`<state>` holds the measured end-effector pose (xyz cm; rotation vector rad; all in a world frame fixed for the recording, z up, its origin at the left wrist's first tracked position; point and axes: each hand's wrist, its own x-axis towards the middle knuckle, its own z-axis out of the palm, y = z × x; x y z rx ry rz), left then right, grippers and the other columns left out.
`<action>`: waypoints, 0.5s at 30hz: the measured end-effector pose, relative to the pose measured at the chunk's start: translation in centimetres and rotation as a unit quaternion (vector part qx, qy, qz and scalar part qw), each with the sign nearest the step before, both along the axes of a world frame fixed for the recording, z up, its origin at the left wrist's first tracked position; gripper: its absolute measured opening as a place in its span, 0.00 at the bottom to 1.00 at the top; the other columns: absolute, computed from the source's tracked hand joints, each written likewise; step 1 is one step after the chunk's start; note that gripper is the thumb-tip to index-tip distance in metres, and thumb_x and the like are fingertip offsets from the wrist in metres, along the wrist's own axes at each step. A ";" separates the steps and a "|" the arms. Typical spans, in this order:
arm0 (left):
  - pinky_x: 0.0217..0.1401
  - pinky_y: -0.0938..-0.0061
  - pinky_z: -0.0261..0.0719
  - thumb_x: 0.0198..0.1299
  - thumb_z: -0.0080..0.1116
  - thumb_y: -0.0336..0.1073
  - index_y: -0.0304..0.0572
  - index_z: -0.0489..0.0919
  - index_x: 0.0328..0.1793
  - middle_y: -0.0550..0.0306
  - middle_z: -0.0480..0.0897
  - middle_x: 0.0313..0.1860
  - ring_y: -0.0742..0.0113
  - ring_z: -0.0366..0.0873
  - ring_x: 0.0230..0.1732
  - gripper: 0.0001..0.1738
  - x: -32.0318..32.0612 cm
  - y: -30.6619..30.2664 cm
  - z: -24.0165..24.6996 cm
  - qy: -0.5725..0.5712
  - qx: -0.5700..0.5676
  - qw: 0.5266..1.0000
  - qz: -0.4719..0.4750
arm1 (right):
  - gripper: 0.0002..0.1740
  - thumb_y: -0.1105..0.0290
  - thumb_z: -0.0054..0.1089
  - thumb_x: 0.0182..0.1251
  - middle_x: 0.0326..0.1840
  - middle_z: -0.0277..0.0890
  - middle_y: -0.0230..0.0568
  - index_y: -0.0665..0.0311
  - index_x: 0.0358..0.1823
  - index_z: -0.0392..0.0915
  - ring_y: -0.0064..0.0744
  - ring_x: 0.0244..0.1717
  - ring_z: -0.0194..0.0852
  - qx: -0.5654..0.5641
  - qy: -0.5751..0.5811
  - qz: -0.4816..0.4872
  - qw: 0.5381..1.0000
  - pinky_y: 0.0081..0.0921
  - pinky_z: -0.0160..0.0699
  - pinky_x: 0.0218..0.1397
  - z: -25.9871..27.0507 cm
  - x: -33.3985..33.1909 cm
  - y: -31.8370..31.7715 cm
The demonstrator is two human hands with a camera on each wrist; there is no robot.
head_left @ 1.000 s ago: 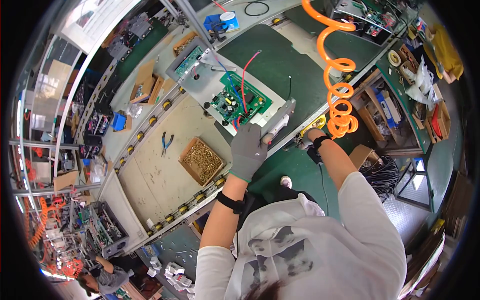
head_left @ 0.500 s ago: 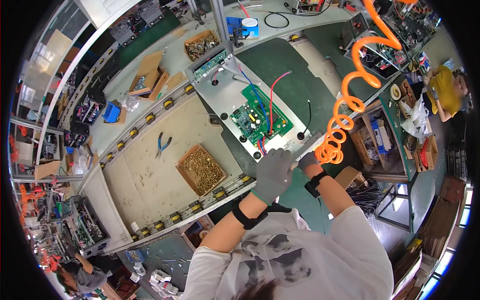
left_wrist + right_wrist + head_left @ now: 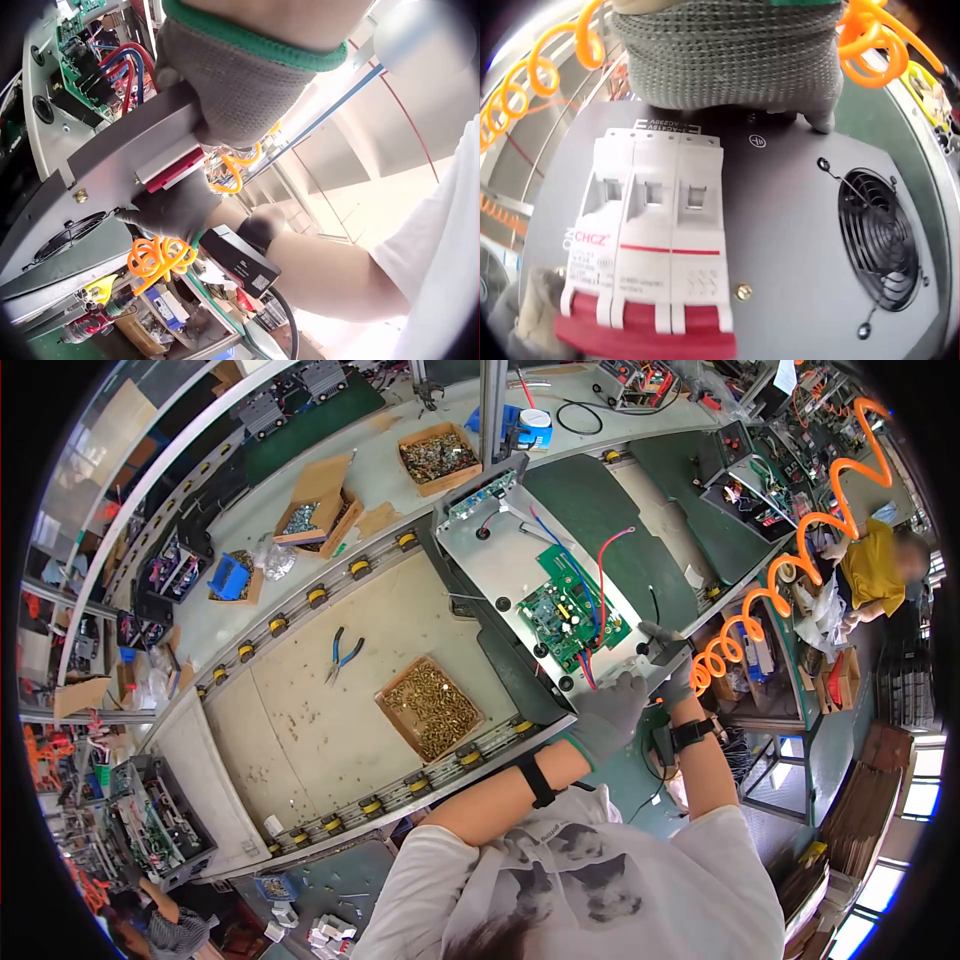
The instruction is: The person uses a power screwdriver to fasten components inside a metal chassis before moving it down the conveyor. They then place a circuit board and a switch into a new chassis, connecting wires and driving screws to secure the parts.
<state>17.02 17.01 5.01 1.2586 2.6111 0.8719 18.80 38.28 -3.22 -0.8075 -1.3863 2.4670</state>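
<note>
long workbench [image 3: 300, 700] bears a grey metal case [image 3: 495, 565]. left hand [image 3: 610, 715] and right hand [image 3: 678, 682] both grip its end plate [image 3: 780, 225]. it looks heavy and stiff; hold the edges, not the green board [image 3: 572, 610].

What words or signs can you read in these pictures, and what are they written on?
"CHCZ": red letters on the white circuit breaker.
An earth sign in a circle: on the grey metal panel, just above the breaker.
Small print along the breaker's top edge: too small to read for sure.
Print on the green circuit board: too small to read.
</note>
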 end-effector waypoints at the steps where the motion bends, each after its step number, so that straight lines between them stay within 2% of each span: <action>1: 0.22 0.63 0.75 0.56 0.58 0.41 0.42 0.69 0.43 0.53 0.75 0.33 0.57 0.80 0.24 0.15 0.1 -0.6 0.1 -0.003 0.003 1.000 0.001 | 0.32 0.49 0.47 0.63 0.51 0.77 0.49 0.74 0.54 0.74 0.34 0.44 0.77 0.003 -0.003 0.001 1.000 0.30 0.78 0.49 0.4 0.4 -0.6; 3: 0.21 0.62 0.75 0.59 0.55 0.42 0.42 0.69 0.44 0.52 0.75 0.33 0.56 0.80 0.24 0.14 0.2 -2.0 0.3 -0.017 0.028 0.999 -0.023 | 0.32 0.48 0.46 0.63 0.47 0.78 0.44 0.72 0.53 0.75 0.32 0.44 0.77 0.009 -0.047 0.055 0.997 0.29 0.77 0.50 1.0 1.3 -1.7; 4: 0.21 0.62 0.75 0.59 0.55 0.42 0.42 0.69 0.44 0.52 0.75 0.33 0.56 0.80 0.24 0.14 0.1 -2.8 0.3 -0.018 0.031 0.999 -0.024 | 0.31 0.48 0.44 0.63 0.43 0.77 0.40 0.70 0.53 0.75 0.31 0.41 0.76 0.061 -0.053 0.052 0.995 0.28 0.77 0.48 0.7 1.6 -2.4; 7: 0.21 0.62 0.74 0.60 0.55 0.43 0.42 0.70 0.43 0.53 0.75 0.32 0.55 0.79 0.25 0.14 -0.2 -5.1 0.4 -0.012 0.038 0.998 -0.048 | 0.31 0.48 0.44 0.64 0.42 0.77 0.41 0.69 0.54 0.74 0.30 0.41 0.77 0.095 -0.033 0.016 0.995 0.27 0.78 0.47 -0.5 2.7 -4.7; 8: 0.22 0.61 0.74 0.60 0.55 0.44 0.43 0.70 0.42 0.53 0.75 0.32 0.54 0.79 0.25 0.14 -0.3 -5.5 0.4 -0.012 0.059 0.997 -0.045 | 0.32 0.47 0.42 0.64 0.42 0.77 0.40 0.69 0.53 0.74 0.31 0.42 0.77 0.057 -0.045 -0.010 0.997 0.29 0.79 0.48 -0.2 2.9 -5.6; 9: 0.22 0.61 0.75 0.60 0.55 0.44 0.43 0.70 0.41 0.53 0.75 0.32 0.53 0.79 0.26 0.14 -0.3 -5.6 0.6 -0.011 0.084 0.995 -0.049 | 0.30 0.47 0.42 0.64 0.43 0.77 0.39 0.68 0.52 0.74 0.32 0.46 0.76 0.018 -0.019 0.018 0.999 0.31 0.79 0.50 -1.1 3.4 -4.9; 10: 0.23 0.61 0.75 0.60 0.55 0.44 0.43 0.70 0.40 0.53 0.75 0.32 0.53 0.79 0.26 0.13 -0.3 -5.5 0.6 -0.017 0.084 0.995 -0.044 | 0.28 0.49 0.44 0.64 0.43 0.77 0.39 0.66 0.50 0.75 0.34 0.45 0.77 0.059 0.000 -0.021 0.998 0.32 0.79 0.50 -0.7 3.2 -5.6; 11: 0.23 0.60 0.75 0.59 0.56 0.44 0.43 0.69 0.39 0.52 0.75 0.32 0.52 0.78 0.26 0.13 -0.2 -5.3 0.5 -0.024 0.085 0.995 -0.041 | 0.24 0.52 0.46 0.62 0.43 0.77 0.39 0.65 0.48 0.77 0.34 0.43 0.77 0.071 0.002 -0.015 0.997 0.31 0.79 0.50 -2.7 3.2 -4.4; 13: 0.21 0.60 0.74 0.57 0.58 0.43 0.43 0.69 0.37 0.52 0.74 0.31 0.50 0.77 0.24 0.14 -0.4 -5.1 0.8 -0.025 0.090 0.995 -0.037 | 0.22 0.57 0.44 0.62 0.42 0.77 0.38 0.64 0.48 0.78 0.31 0.42 0.77 0.014 -0.027 -0.020 0.999 0.29 0.78 0.50 -1.6 3.0 -4.8; 15: 0.20 0.60 0.74 0.57 0.57 0.43 0.43 0.69 0.36 0.51 0.74 0.31 0.50 0.77 0.23 0.14 -0.5 -5.3 0.8 -0.013 0.102 0.994 -0.037 | 0.21 0.61 0.46 0.62 0.45 0.78 0.41 0.65 0.49 0.78 0.31 0.46 0.76 0.024 -0.094 -0.019 0.995 0.30 0.76 0.53 0.4 2.5 -5.1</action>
